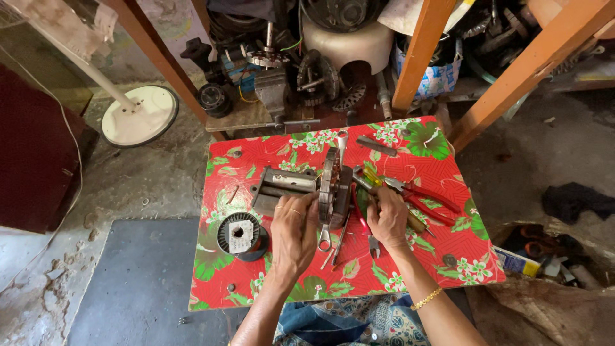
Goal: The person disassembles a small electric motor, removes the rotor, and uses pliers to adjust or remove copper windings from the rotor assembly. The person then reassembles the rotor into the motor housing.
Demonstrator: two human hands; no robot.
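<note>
On a small table with a red floral cloth (pixel 442 256), a round motor stator (pixel 334 186) stands on edge, mounted on a grey metal winding jig (pixel 279 184). My left hand (pixel 293 234) rests against the stator's near side, fingers curled on its rim; I cannot see anything else in it. My right hand (pixel 386 216) sits just right of the stator, fingers closed around a tool handle (pixel 415 222). A spanner (pixel 325 238) lies between my hands.
A spool of fine wire (pixel 238 234) sits left of my left hand. Red-handled pliers (pixel 428 198) and small cutters (pixel 373 246) lie near my right hand. Motor parts crowd the shelf (pixel 301 83) behind. A white fan base (pixel 139 115) stands on the floor at left.
</note>
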